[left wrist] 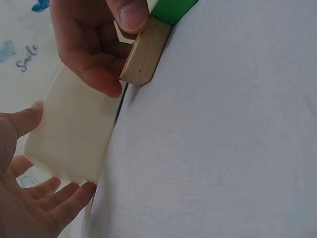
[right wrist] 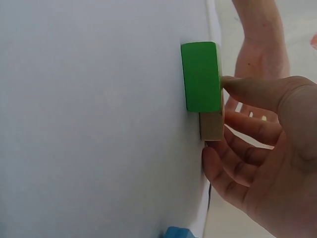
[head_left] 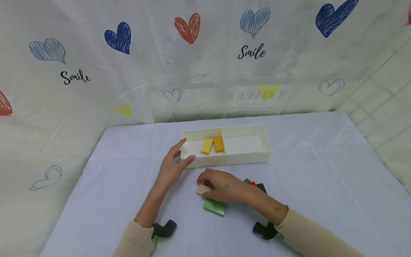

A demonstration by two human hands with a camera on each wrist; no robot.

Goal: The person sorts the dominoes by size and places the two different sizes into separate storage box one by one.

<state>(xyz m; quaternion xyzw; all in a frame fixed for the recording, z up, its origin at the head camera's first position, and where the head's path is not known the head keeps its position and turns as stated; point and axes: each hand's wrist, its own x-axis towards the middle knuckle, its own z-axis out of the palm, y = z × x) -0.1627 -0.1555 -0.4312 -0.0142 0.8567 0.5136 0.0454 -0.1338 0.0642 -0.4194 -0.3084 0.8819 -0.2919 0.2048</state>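
Observation:
My left hand (head_left: pixel 170 169) holds the left end of a white two-compartment box (head_left: pixel 247 158), thumb at the front and fingers at the far side. A yellow block (head_left: pixel 207 146) and an orange-yellow block (head_left: pixel 218 144) lie in its left compartment. In front of the box, my right hand (head_left: pixel 224 185) pinches a plain wooden block (head_left: pixel 203 189) between thumb and fingers, close over the table. A light green block (head_left: pixel 214 207) lies right beside it, nearer the body. In the right wrist view, the green block (right wrist: pixel 202 77) partly hides the wooden block (right wrist: pixel 212 127).
Partly behind the right wrist lie a red block (head_left: pixel 252 184), a dark block (head_left: pixel 262 187) and a green block (head_left: pixel 246 181). A blue block (right wrist: pixel 178 232) shows at the bottom of the right wrist view. White cloth covers the table (head_left: pixel 321 171); a heart-printed sheet hangs behind.

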